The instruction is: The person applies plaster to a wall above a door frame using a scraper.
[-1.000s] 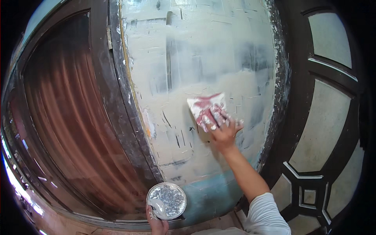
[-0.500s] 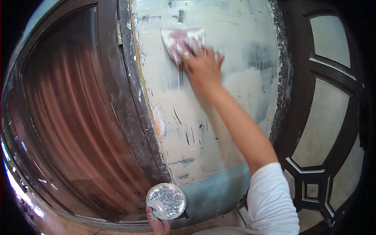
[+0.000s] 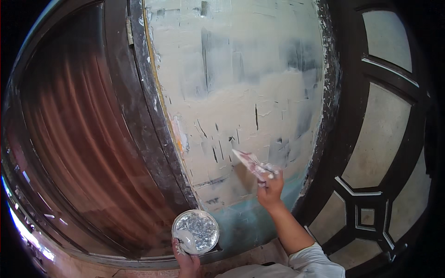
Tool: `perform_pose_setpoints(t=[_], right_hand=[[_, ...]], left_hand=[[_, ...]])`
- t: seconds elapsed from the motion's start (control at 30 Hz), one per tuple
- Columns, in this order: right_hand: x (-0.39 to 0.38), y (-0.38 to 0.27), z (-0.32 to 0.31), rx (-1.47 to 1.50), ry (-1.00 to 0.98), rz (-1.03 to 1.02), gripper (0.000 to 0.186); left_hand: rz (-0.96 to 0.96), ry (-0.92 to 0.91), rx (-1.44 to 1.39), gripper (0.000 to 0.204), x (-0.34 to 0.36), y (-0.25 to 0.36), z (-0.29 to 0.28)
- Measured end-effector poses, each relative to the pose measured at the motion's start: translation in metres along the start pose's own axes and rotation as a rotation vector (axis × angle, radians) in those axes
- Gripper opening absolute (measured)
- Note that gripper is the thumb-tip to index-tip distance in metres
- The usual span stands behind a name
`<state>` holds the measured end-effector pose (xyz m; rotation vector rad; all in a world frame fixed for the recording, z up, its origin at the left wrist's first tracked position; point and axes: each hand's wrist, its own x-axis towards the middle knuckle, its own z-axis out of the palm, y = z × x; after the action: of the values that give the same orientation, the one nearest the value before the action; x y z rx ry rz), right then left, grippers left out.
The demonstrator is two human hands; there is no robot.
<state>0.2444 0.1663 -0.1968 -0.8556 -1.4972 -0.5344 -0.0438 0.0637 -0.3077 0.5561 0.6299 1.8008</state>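
My right hand [image 3: 271, 185] is closed around a flat putty spreader [image 3: 250, 163], pinkish and smeared with white putty. Its blade is tilted, with one corner pointing up and left close to the wall; whether it touches cannot be told. At the lower middle, my left hand [image 3: 187, 260] grips a round, shallow container [image 3: 207, 231] by its near left rim. Whitish putty streaks its inside, and a smooth pale lump [image 3: 185, 240] lies at the left edge. White smears mark the fingers of both hands. The wall panel [image 3: 222, 106] is coated in cream putty with grey patches and dark vertical scratches.
A dark wooden frame [image 3: 153, 106] with chipped paint and a brown-curtained glass pane [image 3: 88, 153] stands at left. On the right is a dark door [image 3: 352, 116] with pale panels. Bare bluish-green paint [image 3: 241, 227] shows low on the wall.
My right hand has come down from high on the wall to its lower part, bringing the spreader along, now turned more edge-on. My left hand still holds the container in nearly the same place.
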Motion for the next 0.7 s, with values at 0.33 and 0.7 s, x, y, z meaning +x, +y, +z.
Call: perform_pose_setpoints(t=[0.33, 0.7], right_hand=[[-0.024, 0.048, -0.042, 0.497, -0.302, 0.855, 0.027], [0.032, 0.056, -0.104, 0.537, -0.809, 0.499, 0.037]], left_hand=[[-0.055, 0.035, -0.086, 0.043, -0.006, -0.031, 0.011], [-0.078, 0.061, -0.131, 0.038, -0.017, -0.068, 0.037]])
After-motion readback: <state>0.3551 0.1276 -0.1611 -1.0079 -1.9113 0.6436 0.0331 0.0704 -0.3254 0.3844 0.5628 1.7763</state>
